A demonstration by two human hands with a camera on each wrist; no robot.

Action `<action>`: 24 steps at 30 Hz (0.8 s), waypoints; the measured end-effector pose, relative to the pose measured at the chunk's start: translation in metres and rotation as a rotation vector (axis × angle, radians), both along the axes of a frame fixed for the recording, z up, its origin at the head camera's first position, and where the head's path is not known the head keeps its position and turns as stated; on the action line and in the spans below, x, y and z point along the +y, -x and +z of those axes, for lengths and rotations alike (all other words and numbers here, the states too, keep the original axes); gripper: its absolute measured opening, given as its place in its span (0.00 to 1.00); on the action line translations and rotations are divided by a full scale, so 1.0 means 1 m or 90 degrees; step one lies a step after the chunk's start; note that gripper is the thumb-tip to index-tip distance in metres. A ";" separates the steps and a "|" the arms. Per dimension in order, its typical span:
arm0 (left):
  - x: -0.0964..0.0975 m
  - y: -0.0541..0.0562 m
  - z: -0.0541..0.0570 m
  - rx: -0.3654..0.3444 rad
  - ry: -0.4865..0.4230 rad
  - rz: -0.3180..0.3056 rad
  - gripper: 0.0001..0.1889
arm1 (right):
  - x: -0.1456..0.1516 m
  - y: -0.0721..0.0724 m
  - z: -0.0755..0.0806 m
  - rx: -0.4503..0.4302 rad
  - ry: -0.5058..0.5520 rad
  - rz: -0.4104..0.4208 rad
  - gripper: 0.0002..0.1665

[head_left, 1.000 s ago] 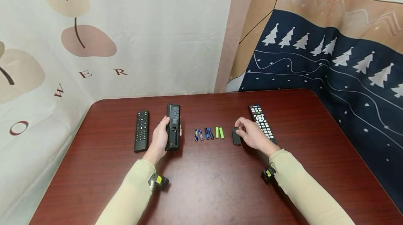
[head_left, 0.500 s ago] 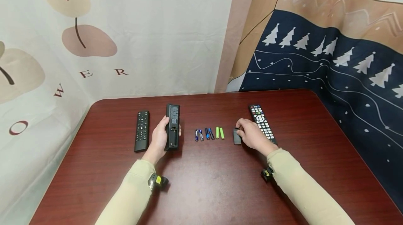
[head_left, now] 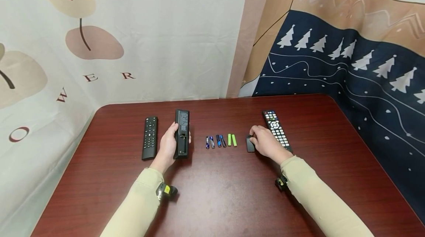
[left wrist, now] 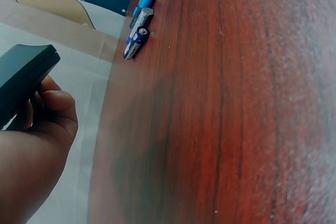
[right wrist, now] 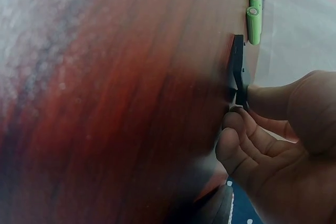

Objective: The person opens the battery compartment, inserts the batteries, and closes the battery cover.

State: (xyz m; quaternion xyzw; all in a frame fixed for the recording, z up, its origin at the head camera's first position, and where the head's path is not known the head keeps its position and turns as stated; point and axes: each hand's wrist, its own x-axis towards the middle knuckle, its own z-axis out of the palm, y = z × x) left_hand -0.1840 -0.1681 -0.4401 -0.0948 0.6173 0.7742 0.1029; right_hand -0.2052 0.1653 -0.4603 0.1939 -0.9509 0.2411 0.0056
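Note:
My left hand (head_left: 168, 145) grips a black remote control (head_left: 182, 128) held above the table, its back turned up. The battery compartment in its lower half is uncovered and looks to hold no batteries. At the right, the thumb and fingers of my right hand (head_left: 267, 143) pinch the upper end of a small black battery cover (head_left: 250, 145). In the right wrist view the cover (right wrist: 239, 64) stays low at the tabletop, with the thumb against one face. Between the hands lie blue batteries (head_left: 218, 141) and two green batteries (head_left: 231, 140), in a row of pairs.
A black remote control (head_left: 149, 137) lies buttons up left of my left hand. Another remote with white buttons (head_left: 274, 123) lies partly beneath my right forearm and hand. The reddish-brown table (head_left: 212, 200) ends at a hanging printed cloth (head_left: 172, 45) behind.
Over the last second, my right hand and the cover have shifted very slightly right and down in the view. The left hand and its remote control look almost still.

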 end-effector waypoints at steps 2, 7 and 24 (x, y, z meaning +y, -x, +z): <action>0.000 0.000 0.001 0.001 -0.004 -0.001 0.29 | 0.000 0.000 0.000 -0.004 -0.003 -0.002 0.05; 0.001 0.000 0.003 0.003 -0.012 0.000 0.28 | -0.001 0.000 0.002 -0.020 -0.012 -0.008 0.05; 0.000 0.000 0.001 0.004 -0.027 0.000 0.27 | -0.002 0.001 0.003 0.018 0.003 -0.010 0.08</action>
